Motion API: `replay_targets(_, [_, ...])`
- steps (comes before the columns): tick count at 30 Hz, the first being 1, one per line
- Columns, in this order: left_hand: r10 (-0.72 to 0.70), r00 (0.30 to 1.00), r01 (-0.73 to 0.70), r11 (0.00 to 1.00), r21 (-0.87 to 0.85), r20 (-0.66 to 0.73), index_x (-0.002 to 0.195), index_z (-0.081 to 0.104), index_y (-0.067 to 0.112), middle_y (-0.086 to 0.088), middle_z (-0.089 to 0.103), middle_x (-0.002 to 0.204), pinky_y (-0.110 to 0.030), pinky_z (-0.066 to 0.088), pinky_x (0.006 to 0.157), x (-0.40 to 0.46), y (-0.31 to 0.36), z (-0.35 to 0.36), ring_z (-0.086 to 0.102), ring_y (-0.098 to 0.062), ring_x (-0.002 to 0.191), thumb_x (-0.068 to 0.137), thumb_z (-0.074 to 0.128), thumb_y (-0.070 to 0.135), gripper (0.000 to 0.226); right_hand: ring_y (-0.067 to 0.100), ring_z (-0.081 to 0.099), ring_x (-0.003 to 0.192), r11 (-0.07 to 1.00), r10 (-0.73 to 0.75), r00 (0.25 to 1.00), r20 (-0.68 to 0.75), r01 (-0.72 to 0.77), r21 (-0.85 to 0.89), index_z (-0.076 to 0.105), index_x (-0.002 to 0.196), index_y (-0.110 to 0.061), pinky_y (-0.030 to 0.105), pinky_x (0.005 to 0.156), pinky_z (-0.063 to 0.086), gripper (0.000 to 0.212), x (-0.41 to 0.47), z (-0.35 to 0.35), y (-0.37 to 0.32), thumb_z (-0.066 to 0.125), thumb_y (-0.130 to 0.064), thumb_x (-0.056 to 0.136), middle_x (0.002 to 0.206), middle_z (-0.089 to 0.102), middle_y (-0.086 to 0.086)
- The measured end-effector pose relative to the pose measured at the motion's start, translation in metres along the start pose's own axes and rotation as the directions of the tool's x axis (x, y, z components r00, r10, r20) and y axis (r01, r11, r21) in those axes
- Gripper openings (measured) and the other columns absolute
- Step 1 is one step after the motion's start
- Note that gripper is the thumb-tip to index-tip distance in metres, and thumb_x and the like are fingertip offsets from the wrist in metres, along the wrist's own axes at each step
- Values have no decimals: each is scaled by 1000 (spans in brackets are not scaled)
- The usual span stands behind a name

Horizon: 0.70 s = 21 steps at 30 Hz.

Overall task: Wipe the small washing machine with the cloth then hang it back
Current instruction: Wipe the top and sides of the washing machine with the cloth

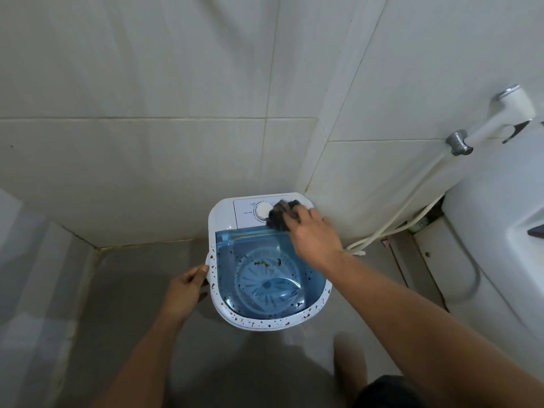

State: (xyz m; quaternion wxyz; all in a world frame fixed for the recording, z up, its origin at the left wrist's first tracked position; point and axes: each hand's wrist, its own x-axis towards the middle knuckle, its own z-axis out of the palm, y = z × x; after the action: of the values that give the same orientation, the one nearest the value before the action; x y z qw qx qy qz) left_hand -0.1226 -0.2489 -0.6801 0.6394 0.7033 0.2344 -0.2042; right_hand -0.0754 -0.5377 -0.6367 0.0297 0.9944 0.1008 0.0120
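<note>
The small white washing machine [225, 219] stands on the floor in the wall corner. It has a clear blue lid [265, 260] and a round white dial [262, 211] on its back panel. Brown specks dot its white rim and the lid. My right hand [316, 235] presses a dark grey cloth [281, 214] onto the back panel, just right of the dial. My left hand [185, 288] grips the machine's left rim.
Tiled walls rise behind and to the right of the machine. A white spray nozzle [509, 113] hangs on the right wall, its hose [412, 201] running down to the floor. A white toilet [494, 240] sits at the right. Grey floor lies in front.
</note>
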Motion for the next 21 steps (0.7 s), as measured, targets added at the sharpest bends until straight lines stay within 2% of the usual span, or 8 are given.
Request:
replay_targets(3, [1, 1000, -1, 1000, 26, -1, 129, 66, 14, -8, 72, 115, -38, 52, 94, 1, 0, -1, 67, -24, 112, 101, 54, 24, 32, 34, 47, 115, 957, 273, 960, 66, -278, 83, 53, 137, -17, 51, 87, 50, 38, 34, -14, 13, 52, -25, 100, 131, 47, 13])
replay_targets(5, [-1, 1000, 1, 1000, 24, -4, 128, 66, 13, -7, 73, 110, -32, 53, 88, 0, 0, 0, 68, -22, 107, 102, 53, 24, 31, 34, 46, 115, 937, 325, 943, 68, -331, 113, 54, 136, -17, 50, 87, 50, 37, 40, -14, 4, 53, -23, 99, 130, 47, 13])
replay_targets(8, [-5, 1000, 5, 1000, 8, -3, 126, 66, 11, 0, 73, 98, -24, 51, 78, -2, 2, 1, 67, -14, 94, 102, 52, 21, 29, 35, 48, 111, 986, 161, 987, 21, -161, 34, 56, 136, -13, 49, 83, 50, 44, 21, -3, -17, 58, -15, 91, 130, 47, 15])
replay_targets(12, [-10, 1000, 10, 999, 37, 11, 129, 65, 13, -6, 72, 110, -27, 50, 82, 0, 2, -2, 67, -21, 107, 101, 54, 25, 32, 34, 48, 113, 997, -72, 996, 57, 73, -13, 52, 141, -15, 47, 83, 50, 50, 7, -6, 12, 57, -18, 92, 134, 47, 13])
replay_targets(13, [-10, 1000, 10, 999, 48, 10, 130, 65, 13, -7, 72, 113, -26, 50, 82, 1, 2, -2, 66, -23, 111, 101, 54, 25, 33, 34, 48, 114, 999, -44, 996, 73, 44, -1, 51, 143, -17, 47, 84, 50, 48, 11, -8, 22, 55, -22, 95, 136, 47, 12])
replay_targets(15, [-11, 1000, 11, 998, 63, 1, 130, 65, 14, -7, 71, 117, -25, 50, 78, 0, 2, -2, 65, -23, 114, 101, 54, 26, 33, 34, 50, 113, 986, 127, 988, 85, -135, 94, 53, 139, -18, 47, 85, 51, 41, 24, -10, 38, 50, -29, 100, 133, 48, 12])
replay_targets(18, [-14, 1000, 14, 999, 45, -1, 131, 65, 14, -8, 72, 117, -31, 52, 85, -1, 1, -1, 66, -24, 113, 101, 54, 26, 33, 36, 57, 110, 842, 347, 919, 187, -393, 370, 58, 136, -16, 43, 88, 52, 39, 34, -9, 44, 48, -33, 103, 126, 51, 16])
replay_targets(21, [-18, 1000, 19, 998, 57, -10, 131, 64, 15, -8, 72, 119, -30, 52, 84, -2, -1, -2, 67, -24, 113, 102, 53, 27, 34, 36, 60, 108, 715, 395, 891, 226, -452, 534, 57, 139, -12, 30, 86, 46, 40, 24, -7, 42, 50, -28, 103, 126, 52, 21])
